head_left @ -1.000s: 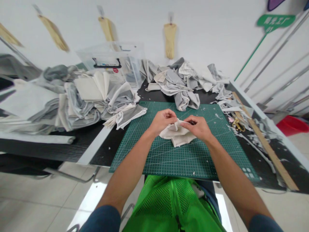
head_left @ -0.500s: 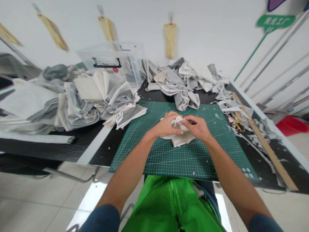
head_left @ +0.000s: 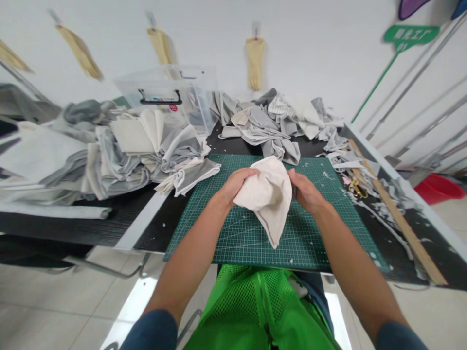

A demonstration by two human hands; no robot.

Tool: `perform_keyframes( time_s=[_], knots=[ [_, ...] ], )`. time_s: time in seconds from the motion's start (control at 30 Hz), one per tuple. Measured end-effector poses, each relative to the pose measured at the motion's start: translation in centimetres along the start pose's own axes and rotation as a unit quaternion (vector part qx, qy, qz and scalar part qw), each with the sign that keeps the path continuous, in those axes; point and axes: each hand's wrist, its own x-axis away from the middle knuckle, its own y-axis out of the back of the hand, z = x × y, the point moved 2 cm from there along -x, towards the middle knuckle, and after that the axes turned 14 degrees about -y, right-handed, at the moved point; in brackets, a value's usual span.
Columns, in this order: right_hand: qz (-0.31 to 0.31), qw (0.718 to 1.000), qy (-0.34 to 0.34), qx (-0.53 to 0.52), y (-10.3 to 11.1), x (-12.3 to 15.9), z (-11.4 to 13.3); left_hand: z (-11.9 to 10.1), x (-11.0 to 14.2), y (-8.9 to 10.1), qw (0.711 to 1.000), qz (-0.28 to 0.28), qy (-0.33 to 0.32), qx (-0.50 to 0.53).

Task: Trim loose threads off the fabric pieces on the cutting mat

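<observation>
A cream-white piece of fabric (head_left: pixel 268 192) hangs spread between my hands, one corner pointing down toward me. My left hand (head_left: pixel 239 183) grips its left edge, with the fingers partly behind the cloth. At the opposite edge my right hand (head_left: pixel 305 189) pinches the fabric near its upper right side. Something small and dark shows by the right-hand fingers, too unclear to name. Beneath both hands lies a green cutting mat (head_left: pixel 226 243) with a printed grid.
Piled cloth (head_left: pixel 120 150) covers the left of the black table, beside a clear plastic box (head_left: pixel 197 97). More grey and white cloth (head_left: pixel 266 121) lies behind the mat. Gold-handled scissors (head_left: pixel 357 189), fabric scraps and a wooden ruler (head_left: pixel 401 218) are on the right.
The fabric was bunched low on the mat between my hands. Now it is opened out and raised, and my hands have moved farther apart.
</observation>
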Motion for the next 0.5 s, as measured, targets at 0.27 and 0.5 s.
perform_keyframes(
  time_s=[0.27,0.5],
  knots=[
    [0.051,0.994,-0.069,0.064,-0.1,0.0,-1.0,0.0,-0.6,0.0,0.987,0.049,0.128,0.089],
    [-0.113,0.99,-0.067,0.051,1.1,-1.9,-2.2,-1.7,-1.6,1.6,0.99,-0.021,-0.01,0.139]
  ],
)
